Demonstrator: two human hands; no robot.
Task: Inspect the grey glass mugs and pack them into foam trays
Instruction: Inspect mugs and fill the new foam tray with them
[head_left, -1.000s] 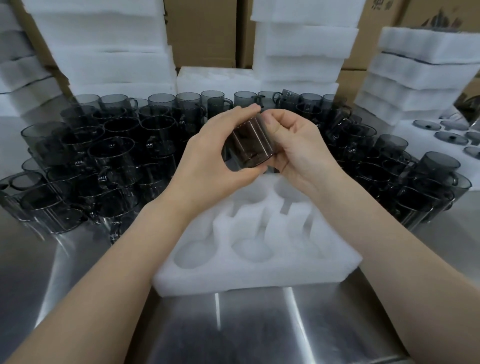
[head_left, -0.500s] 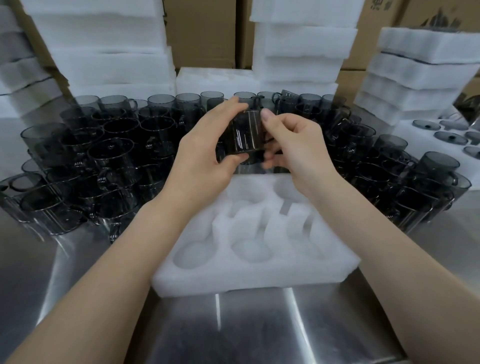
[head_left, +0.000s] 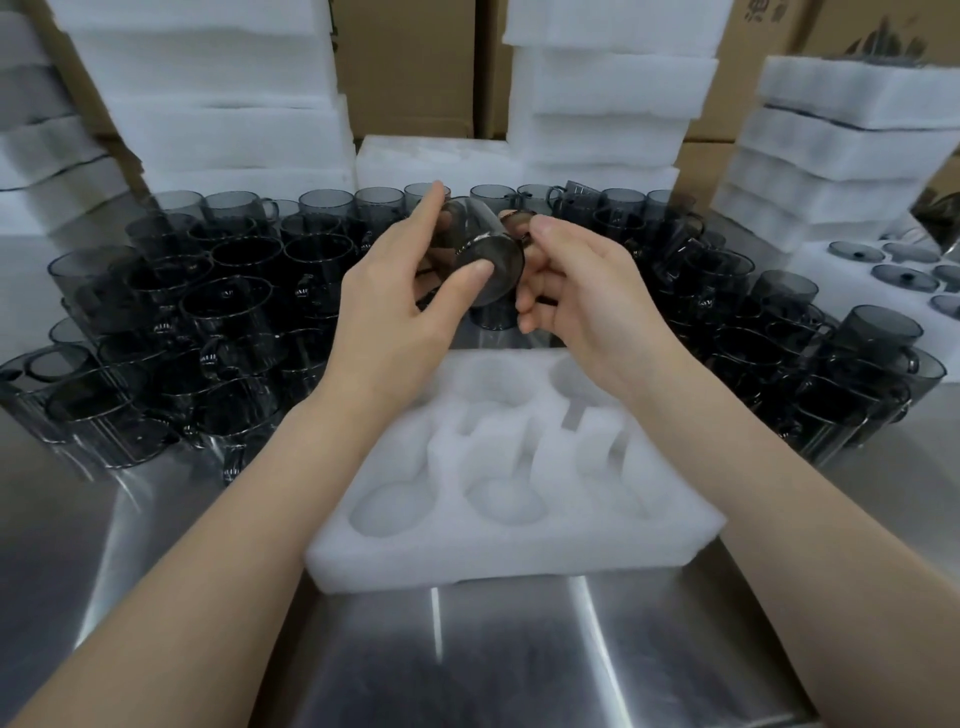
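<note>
A grey glass mug (head_left: 491, 260) is held in the air above the far edge of the white foam tray (head_left: 519, 551), tilted with its base turned toward me. My left hand (head_left: 400, 301) grips its body, forefinger over the top and thumb on the base. My right hand (head_left: 587, 296) pinches the mug's handle side with curled fingers. The tray lies on the steel table just below my hands, and its round pockets hold nothing. Many more grey mugs (head_left: 228, 312) stand crowded on the table behind and to both sides of the tray.
Stacks of white foam trays (head_left: 218, 104) rise at the back left, centre and right (head_left: 841, 145), with cardboard boxes (head_left: 410, 62) behind. At the far right a foam tray holds grey glass lids (head_left: 904, 275). The steel table (head_left: 467, 665) stretches out in front of the tray.
The mug has been turned in my hands from lying sideways to tilted with its base toward me. Both hands stayed above the tray's far edge.
</note>
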